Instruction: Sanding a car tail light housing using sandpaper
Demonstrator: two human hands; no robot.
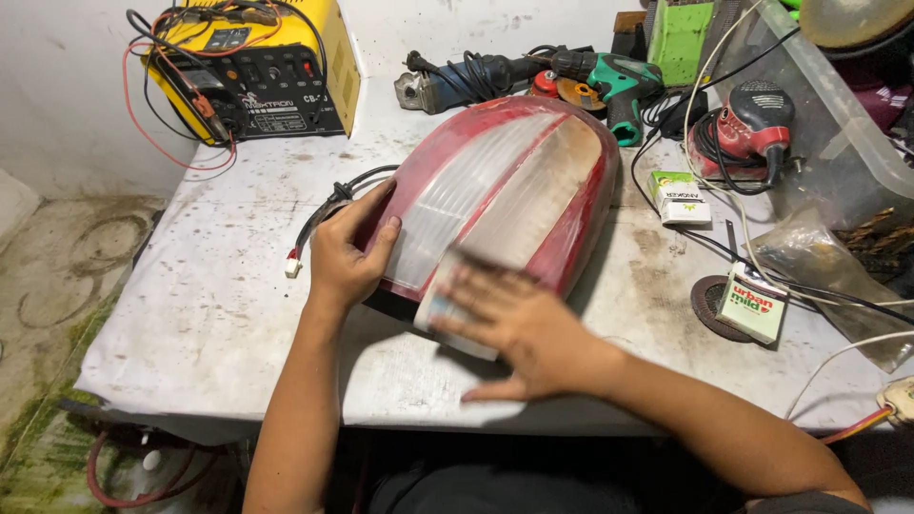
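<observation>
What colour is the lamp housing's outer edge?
Red, around a whitish clear centre on the tail lamp; the head view shows it best.
</observation>
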